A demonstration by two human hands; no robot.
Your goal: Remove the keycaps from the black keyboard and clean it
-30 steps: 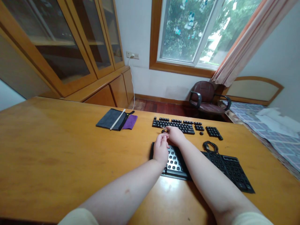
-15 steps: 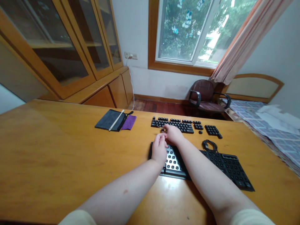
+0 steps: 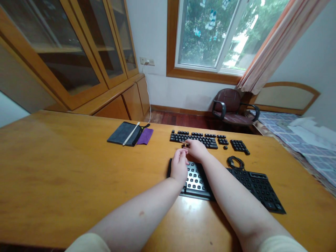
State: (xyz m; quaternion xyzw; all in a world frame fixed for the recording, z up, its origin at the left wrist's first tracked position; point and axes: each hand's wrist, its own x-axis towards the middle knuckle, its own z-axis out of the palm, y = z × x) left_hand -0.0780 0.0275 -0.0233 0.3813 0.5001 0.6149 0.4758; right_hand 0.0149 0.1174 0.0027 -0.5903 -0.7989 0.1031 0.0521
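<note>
My left hand point(image 3: 179, 165) is closed, its fingers pinched together over the upper left of a black keyboard base point(image 3: 195, 178) stripped of its keycaps. Just beyond it, my right hand point(image 3: 197, 149) grips a small dark object point(image 3: 186, 144) with a thin, shiny part; its kind is unclear. The fingertips of both hands nearly meet, and what the left fingers pinch, if anything, is hidden. Black keycaps point(image 3: 210, 143) lie in keyboard order behind the hands. My right forearm covers the middle of the base.
A coiled black USB cable point(image 3: 235, 162) lies behind the base. More keycaps point(image 3: 239, 146) sit at the right. On the left are a dark zip pouch point(image 3: 119, 134), a pale stick point(image 3: 131, 134) across it and a purple cloth point(image 3: 146, 136). An armchair point(image 3: 229, 105) stands beyond the desk point(image 3: 65, 175).
The small object in my right hand has tilted slightly, and its thin part shows more. The left hand keeps its pinch over the base. The whole view has shifted very slightly.
</note>
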